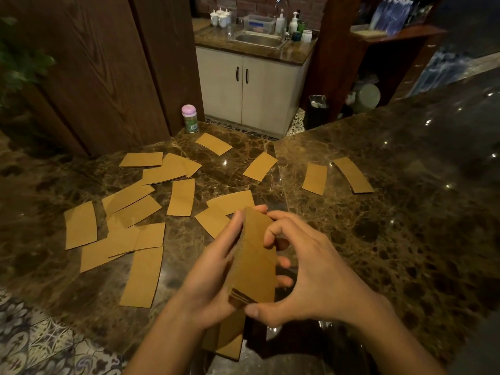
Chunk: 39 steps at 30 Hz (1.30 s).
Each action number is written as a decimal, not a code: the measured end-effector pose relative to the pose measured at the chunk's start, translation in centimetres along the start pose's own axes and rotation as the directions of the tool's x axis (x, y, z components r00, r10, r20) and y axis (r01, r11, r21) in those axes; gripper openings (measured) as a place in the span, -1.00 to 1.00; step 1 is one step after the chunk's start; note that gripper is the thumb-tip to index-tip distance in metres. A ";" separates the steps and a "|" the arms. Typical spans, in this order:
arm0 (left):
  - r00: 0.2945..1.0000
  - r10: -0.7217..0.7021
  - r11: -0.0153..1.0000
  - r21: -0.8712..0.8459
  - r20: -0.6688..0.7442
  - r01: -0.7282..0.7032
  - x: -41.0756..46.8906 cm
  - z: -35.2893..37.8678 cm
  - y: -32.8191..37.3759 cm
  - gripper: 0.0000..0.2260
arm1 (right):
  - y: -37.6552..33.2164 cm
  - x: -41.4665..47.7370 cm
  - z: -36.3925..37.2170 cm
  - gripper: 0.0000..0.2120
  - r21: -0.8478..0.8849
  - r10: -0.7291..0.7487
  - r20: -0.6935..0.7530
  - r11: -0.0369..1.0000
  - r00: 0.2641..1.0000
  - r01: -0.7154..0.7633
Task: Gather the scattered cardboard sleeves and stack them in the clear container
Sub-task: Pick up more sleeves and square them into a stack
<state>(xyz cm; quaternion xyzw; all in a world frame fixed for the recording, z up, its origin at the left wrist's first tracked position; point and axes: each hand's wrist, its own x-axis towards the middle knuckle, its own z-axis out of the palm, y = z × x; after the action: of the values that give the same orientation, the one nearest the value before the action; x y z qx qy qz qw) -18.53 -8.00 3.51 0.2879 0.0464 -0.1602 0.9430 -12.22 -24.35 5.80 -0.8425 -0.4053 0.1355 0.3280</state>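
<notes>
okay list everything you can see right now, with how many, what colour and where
loose cardboard sleeves: well over a dozen, tan, scattered flat on the counter, mostly left of centre
stack of sleeves: one, tan, held between both hands
marble counter: one, dark brown, fills the foreground
jar: one, green with a pink lid, far edge of the counter
sink: one, steel, back wall, over a white cabinet
bin: one, dark, right of the cabinet
left hand: grips the stack's left edge
right hand: fingers on the stack's right side

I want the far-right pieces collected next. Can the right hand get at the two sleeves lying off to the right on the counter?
Probably yes, once freed. The right hand is steadying the held stack; bare counter lies between it and the two sleeves.
</notes>
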 end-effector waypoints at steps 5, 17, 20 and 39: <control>0.996 0.070 0.994 0.092 -0.048 -0.065 0.1 0.3 -0.2 -0.68 | -0.3 -0.6 -1.2 -0.25 0.067 0.021 0.093 0.997 0.995 -0.027; 0.992 0.086 0.980 0.188 -0.089 -0.068 -0.2 1.0 -0.4 -0.70 | 0.0 -0.8 -0.3 -0.21 0.018 0.027 0.090 0.999 0.996 -0.028; 0.991 0.095 0.977 0.199 -0.098 -0.074 -0.5 1.0 -0.4 -0.71 | 0.2 -1.0 0.1 -0.20 0.014 0.018 0.078 1.000 0.997 -0.019; 0.894 0.433 -0.205 0.952 -0.119 0.226 -7.7 -5.8 -1.8 -0.52 | 2.6 -4.3 1.6 -0.33 -0.306 0.355 0.521 0.927 0.776 -0.219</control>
<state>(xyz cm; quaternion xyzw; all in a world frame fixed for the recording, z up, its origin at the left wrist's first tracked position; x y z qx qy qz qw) -26.32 -4.07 -0.84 0.9363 0.0804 0.0127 0.3415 -14.21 -28.13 2.70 -0.8476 -0.3628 0.3811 0.0690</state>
